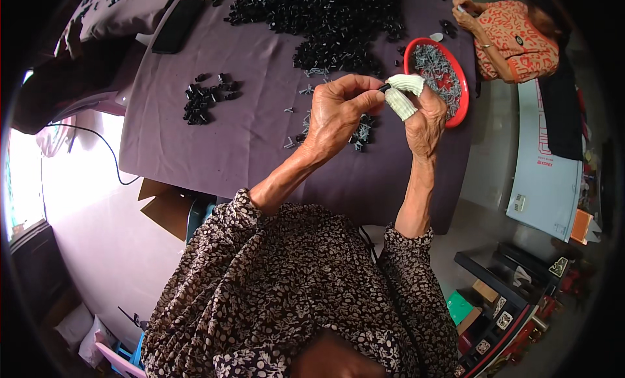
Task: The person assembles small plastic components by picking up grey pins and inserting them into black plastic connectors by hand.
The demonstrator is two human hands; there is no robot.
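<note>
My left hand (pixel 337 114) pinches a small black cylindrical part (pixel 384 88) between thumb and forefinger above the table. On the other side of it, my right hand (pixel 428 123) closes its thumb and forefinger, both in whitish finger covers (pixel 400 106), onto the same part. Any small piece between the covers is hidden. Beneath my hands lie loose grey pieces (pixel 360 138) mixed with black parts. Just past my right hand, a red oval basin (pixel 464 95) holds many more small grey pieces.
A large heap of black parts (pixel 325 20) covers the far middle of the purple tablecloth (pixel 195 150). A smaller black cluster (pixel 200 101) lies left, below a dark flat rectangular device (pixel 178 25). Another person (pixel 517 43) works at the far right. A cardboard box (pixel 166 209) stands below the table.
</note>
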